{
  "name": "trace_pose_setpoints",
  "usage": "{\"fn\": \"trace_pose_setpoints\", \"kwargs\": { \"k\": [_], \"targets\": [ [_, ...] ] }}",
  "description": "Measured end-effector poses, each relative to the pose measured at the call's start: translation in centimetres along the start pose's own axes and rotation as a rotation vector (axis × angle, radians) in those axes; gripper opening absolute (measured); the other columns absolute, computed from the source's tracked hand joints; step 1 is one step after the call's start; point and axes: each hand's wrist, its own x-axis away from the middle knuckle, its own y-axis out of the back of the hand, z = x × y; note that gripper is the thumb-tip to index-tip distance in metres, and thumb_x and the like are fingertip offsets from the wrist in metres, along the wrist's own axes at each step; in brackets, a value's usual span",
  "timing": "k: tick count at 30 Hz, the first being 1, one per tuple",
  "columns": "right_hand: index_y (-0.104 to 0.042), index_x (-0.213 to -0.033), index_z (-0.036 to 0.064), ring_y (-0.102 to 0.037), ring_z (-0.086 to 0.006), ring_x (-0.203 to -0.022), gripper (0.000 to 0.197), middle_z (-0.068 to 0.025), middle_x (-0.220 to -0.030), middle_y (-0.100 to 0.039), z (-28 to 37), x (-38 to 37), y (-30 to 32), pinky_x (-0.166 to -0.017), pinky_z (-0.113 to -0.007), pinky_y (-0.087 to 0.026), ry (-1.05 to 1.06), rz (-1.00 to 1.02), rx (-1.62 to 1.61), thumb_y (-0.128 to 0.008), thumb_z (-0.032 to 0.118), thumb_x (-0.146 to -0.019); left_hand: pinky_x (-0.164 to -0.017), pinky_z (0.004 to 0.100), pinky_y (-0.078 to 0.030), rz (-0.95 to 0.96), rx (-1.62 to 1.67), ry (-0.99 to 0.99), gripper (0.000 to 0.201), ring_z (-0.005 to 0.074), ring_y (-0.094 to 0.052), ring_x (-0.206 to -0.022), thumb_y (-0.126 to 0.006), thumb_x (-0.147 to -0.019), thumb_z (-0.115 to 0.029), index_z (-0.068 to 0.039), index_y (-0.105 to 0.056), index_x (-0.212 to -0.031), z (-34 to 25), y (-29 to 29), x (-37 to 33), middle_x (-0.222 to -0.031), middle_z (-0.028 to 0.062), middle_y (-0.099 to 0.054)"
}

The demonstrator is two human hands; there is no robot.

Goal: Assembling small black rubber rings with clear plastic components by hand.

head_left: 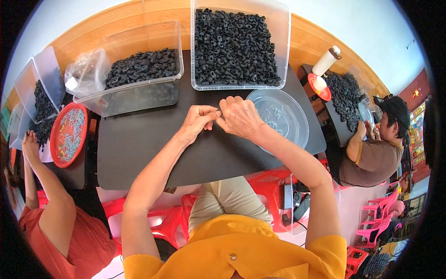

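Above the dark tabletop [139,144], my left hand [197,123] and my right hand [241,116] meet with their fingertips pinched together. Both are closed around something small, mostly hidden by the fingers; only a dark speck shows between them. Just beyond my hands stands a clear plastic bin [241,87] holding many small black hollow plastic parts [234,49]. Partly behind my right wrist lies a clear round plastic tray [297,132], with small shiny metal pieces [272,124] on it.
At the back left, another clear bin [144,95] holds black parts beside a plastic bag [88,69]. A person in red [69,232] works at the left near a red tray [83,144]. At the right, a person in brown [371,160] sits by a black pile [343,97] and white bottle [325,61].
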Motion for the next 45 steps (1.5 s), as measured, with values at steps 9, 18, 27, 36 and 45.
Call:
{"fn": "trace_pose_setpoints", "kwargs": {
  "k": [9, 18, 27, 36, 45],
  "targets": [
    [-0.058, -0.064, 0.0021, -0.061, -0.0272, -0.056, 0.024, -0.0142, -0.061, -0.058, 0.0, -0.3, -0.2, -0.051, -0.035, -0.050, 0.024, 0.001, -0.073, -0.057, 0.024, -0.073, -0.043, 0.0178, -0.031, 0.000, 0.044, 0.010, 0.016, 0.0021, -0.043, -0.047, -0.062, -0.083, -0.019, -0.005, -0.068, -0.082, 0.2, 0.2, -0.1, -0.057, -0.0045, -0.054],
    [-0.058, -0.067, 0.0016, -0.060, -0.0281, -0.055, 0.030, -0.0150, -0.062, -0.060, -0.3, 0.0, -0.3, -0.053, -0.038, -0.050, 0.026, -0.030, -0.132, -0.057, 0.031, -0.076, -0.044, 0.0187, -0.033, 0.043, 0.075, -0.014, 0.027, 0.0043, -0.045, -0.047, -0.056, -0.087, -0.029, -0.003, -0.066, -0.086, 0.5, 0.7, -0.2, -0.060, -0.0018, -0.056],
    [-0.058, -0.063, 0.0031, -0.061, -0.0297, -0.058, 0.041, -0.0141, -0.058, -0.059, -2.5, -5.1, 7.1, -0.054, -0.038, -0.047, 0.103, 0.627, -0.246, -0.065, 0.043, -0.069, -0.043, 0.0196, -0.037, -0.035, -0.044, -0.022, 0.039, 0.0068, -0.050, -0.047, -0.045, -0.092, -0.034, 0.001, -0.063, -0.091, 0.3, -0.4, -0.2, -0.072, 0.0059, -0.063],
    [-0.061, -0.104, 0.0098, -0.062, -0.0267, -0.068, 0.045, -0.0095, -0.069, -0.061, -1.9, -12.1, 10.8, -0.061, -0.037, -0.047, -0.106, -0.551, -0.242, -0.063, 0.045, -0.076, -0.045, 0.0202, -0.038, -0.031, -0.102, -0.036, 0.035, 0.0067, -0.049, -0.048, -0.049, -0.090, -0.030, 0.001, -0.064, -0.087, -0.4, -0.5, 0.1, -0.070, 0.0046, -0.060],
    [-0.068, -0.076, 0.0105, -0.062, -0.0338, -0.075, 0.013, -0.0161, -0.072, -0.064, -10.8, -2.1, 4.7, -0.068, -0.043, -0.050, -0.500, 0.020, -0.179, -0.056, 0.017, -0.075, -0.045, 0.0205, -0.038, -0.017, -0.098, -0.028, 0.033, 0.0059, -0.047, -0.047, -0.050, -0.090, -0.026, 0.003, -0.064, -0.086, -0.6, -1.1, 0.3, -0.068, 0.0052, -0.060]
  ]
}}
